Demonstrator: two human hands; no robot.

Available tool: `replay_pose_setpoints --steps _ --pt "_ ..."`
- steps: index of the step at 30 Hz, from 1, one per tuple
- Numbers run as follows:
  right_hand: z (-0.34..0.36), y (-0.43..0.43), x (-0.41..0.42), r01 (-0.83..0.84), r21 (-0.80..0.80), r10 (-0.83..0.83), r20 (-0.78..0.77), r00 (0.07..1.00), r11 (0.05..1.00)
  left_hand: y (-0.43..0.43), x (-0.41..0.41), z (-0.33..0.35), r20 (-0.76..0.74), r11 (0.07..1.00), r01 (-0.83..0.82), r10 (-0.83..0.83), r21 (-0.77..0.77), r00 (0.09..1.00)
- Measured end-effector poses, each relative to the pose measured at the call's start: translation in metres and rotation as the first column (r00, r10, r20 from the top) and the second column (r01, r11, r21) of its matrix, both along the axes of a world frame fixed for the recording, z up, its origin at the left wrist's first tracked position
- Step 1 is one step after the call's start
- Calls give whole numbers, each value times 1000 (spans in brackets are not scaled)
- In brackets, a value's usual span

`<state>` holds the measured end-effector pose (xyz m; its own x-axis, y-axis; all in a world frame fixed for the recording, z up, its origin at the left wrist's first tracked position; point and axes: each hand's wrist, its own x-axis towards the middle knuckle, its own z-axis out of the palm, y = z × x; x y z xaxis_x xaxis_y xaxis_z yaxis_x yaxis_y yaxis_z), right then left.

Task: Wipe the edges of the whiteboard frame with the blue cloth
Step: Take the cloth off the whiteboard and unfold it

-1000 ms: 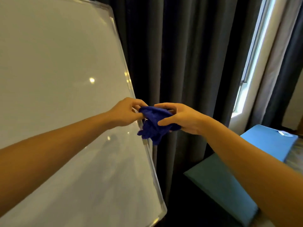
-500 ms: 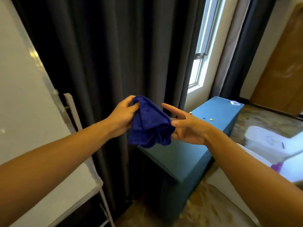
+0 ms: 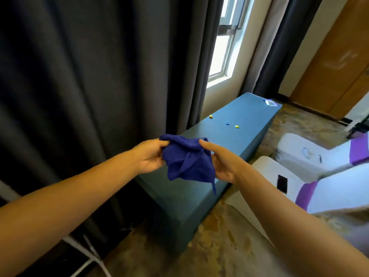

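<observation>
A crumpled blue cloth (image 3: 187, 160) hangs in the air between both hands, in front of a dark curtain. My left hand (image 3: 149, 156) pinches its upper left corner. My right hand (image 3: 221, 160) grips its right side, index finger laid along the top edge. The whiteboard itself is out of view; only a white leg of its stand (image 3: 87, 254) shows at the bottom left.
A long blue-green bench (image 3: 239, 136) with a few small coloured pieces on top stands just beyond the hands. Dark curtains (image 3: 89, 86) fill the left. White chairs with purple bands (image 3: 329, 188) and a phone (image 3: 282, 183) sit at the right.
My view has swung right, away from the whiteboard, which has left the frame. The cloth has been pulled open between both hands, and my right hand has taken hold of it again.
</observation>
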<state>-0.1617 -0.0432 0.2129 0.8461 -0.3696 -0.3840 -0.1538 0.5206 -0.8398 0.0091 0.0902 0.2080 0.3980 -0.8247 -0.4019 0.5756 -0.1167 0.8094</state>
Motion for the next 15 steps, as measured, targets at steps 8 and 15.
replay_pose_setpoints --steps 8,15 --pt "-59 -86 28 -16 39 24 -190 982 999 -79 -5 -63 -116 997 -55 60 45 991" --pt "-136 -125 74 -239 46 227 -526 820 970 -88 -11 -144 -241 906 -283 365 314 899"
